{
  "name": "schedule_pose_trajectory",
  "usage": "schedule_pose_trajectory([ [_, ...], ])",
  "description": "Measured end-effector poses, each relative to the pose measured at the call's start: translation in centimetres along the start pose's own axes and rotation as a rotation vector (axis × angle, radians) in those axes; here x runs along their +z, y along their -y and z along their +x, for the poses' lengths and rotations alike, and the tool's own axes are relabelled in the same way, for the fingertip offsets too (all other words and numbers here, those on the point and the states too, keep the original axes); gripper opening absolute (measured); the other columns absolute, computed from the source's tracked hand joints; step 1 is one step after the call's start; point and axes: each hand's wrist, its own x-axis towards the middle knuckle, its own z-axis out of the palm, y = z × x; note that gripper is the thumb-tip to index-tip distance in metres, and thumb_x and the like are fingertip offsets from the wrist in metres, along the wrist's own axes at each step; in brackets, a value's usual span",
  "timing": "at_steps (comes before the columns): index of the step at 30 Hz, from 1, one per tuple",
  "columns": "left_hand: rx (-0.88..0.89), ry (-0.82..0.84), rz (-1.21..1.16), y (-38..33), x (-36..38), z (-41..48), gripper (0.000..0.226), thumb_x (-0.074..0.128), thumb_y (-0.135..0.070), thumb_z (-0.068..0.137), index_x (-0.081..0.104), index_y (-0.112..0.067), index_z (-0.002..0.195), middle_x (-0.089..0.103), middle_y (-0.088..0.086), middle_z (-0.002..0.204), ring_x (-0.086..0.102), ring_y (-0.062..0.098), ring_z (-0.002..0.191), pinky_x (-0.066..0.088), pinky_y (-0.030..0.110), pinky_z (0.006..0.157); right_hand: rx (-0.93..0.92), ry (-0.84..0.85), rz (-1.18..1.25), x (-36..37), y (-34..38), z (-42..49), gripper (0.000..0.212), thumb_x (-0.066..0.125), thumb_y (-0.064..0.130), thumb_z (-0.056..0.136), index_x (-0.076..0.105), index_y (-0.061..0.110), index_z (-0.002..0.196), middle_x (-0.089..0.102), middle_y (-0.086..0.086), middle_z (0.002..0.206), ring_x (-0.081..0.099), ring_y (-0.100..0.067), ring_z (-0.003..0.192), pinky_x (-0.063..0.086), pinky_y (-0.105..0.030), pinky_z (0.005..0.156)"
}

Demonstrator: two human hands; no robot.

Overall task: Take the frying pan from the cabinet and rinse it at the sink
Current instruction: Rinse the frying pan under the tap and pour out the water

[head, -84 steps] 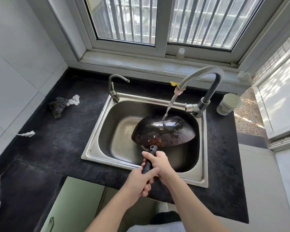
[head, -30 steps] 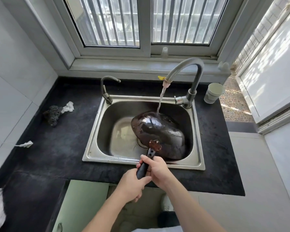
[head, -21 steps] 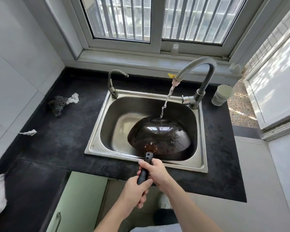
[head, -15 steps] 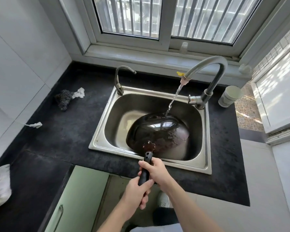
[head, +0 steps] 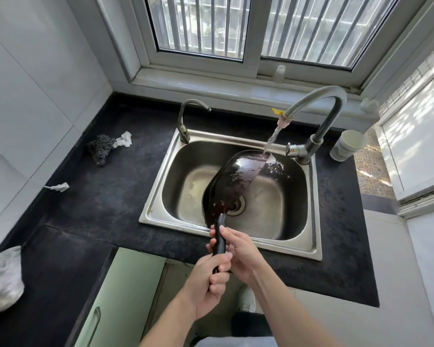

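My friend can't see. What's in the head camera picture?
A left hand and right hand grip the handle of a dark frying pan, tilted in the steel sink under water running from the tall faucet.

Both hands on the frying pan point(head: 232, 182) handle: left hand point(head: 208, 281) grips the low end, right hand point(head: 238, 249) grips just above. Pan tilted on edge inside the sink point(head: 313, 209), dark side apparently facing left. Water from the tall faucet point(head: 318, 106) hits its upper rim.
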Motion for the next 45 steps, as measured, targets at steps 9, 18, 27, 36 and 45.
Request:
schedule_pose_trajectory([
  [9, -0.008, 0.012, 0.593, -1.6, -0.4, 0.5, 0.012, 0.06, -0.016, 0.095, 0.06, -0.005, 0.101, 0.06, 0.005, 0.078, 0.052, 0.011, 0.048, 0.035, 0.02, 0.038, -0.089, -0.218, -0.306, -0.2, 0.6, 0.0, 0.015, 0.07, 0.01, 0.093, 0.067, -0.006, 0.093, 0.068, -0.013, 0.078, 0.068, -0.02, 0.065, 0.061, -0.032, 0.064],
  [18, 0.043, 0.057, 0.555, -2.2, -1.4, 0.2, 0.013, 0.055, -0.012, 0.097, 0.056, 0.0, 0.104, 0.057, 0.008, 0.079, 0.048, 0.011, 0.051, 0.032, 0.018, 0.037, -0.131, -0.273, -0.304, 0.1, -0.6, 0.2, 0.034, 0.077, 0.018, 0.088, 0.068, -0.013, 0.099, 0.069, -0.013, 0.08, 0.071, -0.02, 0.071, 0.059, -0.033, 0.064],
  [27, -0.019, 0.188, 0.404, -2.3, -2.4, 0.2, 0.012, 0.051, -0.011, 0.099, 0.053, -0.001, 0.106, 0.059, 0.007, 0.083, 0.047, 0.008, 0.052, 0.035, 0.016, 0.039, 0.014, -0.105, -0.018, 0.5, -0.9, 1.1, 0.019, 0.073, 0.011, 0.088, 0.056, 0.005, 0.094, 0.059, -0.004, 0.071, 0.061, -0.014, 0.059, 0.06, -0.031, 0.065],
  [36, -0.241, 0.123, 0.32, -1.9, -2.8, 0.8, 0.029, 0.052, -0.009, 0.098, 0.052, 0.007, 0.123, 0.069, 0.015, 0.1, 0.057, 0.015, 0.075, 0.042, 0.022, 0.051, -0.004, -0.233, -0.33, -1.0, -1.0, 1.1, 0.025, 0.072, -0.002, 0.088, 0.049, 0.004, 0.098, 0.058, -0.008, 0.065, 0.063, -0.021, 0.053, 0.058, -0.036, 0.056],
  [45, -0.1, -0.152, 0.352, 1.2, -0.9, 2.3, 0.034, 0.051, -0.042, 0.098, 0.053, -0.008, 0.096, 0.047, -0.001, 0.062, 0.032, 0.006, 0.044, 0.024, 0.017, 0.033, -0.008, -0.265, -0.635, -1.9, -0.9, 0.6, 0.026, 0.079, 0.026, 0.087, 0.057, 0.012, 0.087, 0.069, 0.0, 0.065, 0.075, -0.018, 0.069, 0.046, -0.021, 0.044],
])
